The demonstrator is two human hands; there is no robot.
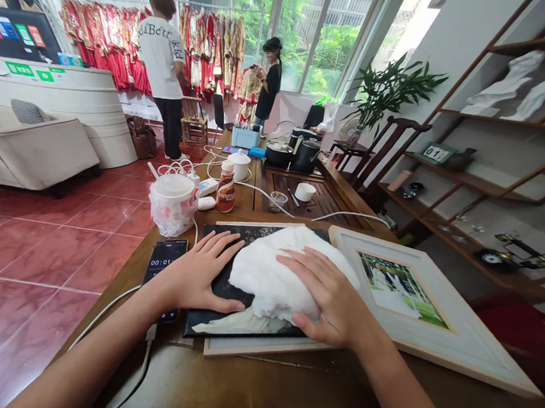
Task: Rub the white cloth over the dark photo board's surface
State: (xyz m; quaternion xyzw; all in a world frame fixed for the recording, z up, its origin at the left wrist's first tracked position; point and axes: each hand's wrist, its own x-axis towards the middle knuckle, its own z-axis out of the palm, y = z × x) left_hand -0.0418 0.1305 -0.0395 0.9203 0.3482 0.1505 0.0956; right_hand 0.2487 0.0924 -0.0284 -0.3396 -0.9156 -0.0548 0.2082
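Left hand (196, 273) flat on a black board (217, 313), fingers (217, 245) spread wide, touching the edge of a mound of white cotton wadding (274, 273). Right hand (334, 297) pressed on top of the mound, fingers likewise open, holding nothing. Mound on the middle of the board, between both palms, seemingly for even pressure. Just to the right, a cream-framed photograph (400, 289) of figures on grass, perhaps within view for reference. Near the left wrist, a phone (164, 261) showing a timer, on the wooden surface (249, 384), apparently placed for easy reading.
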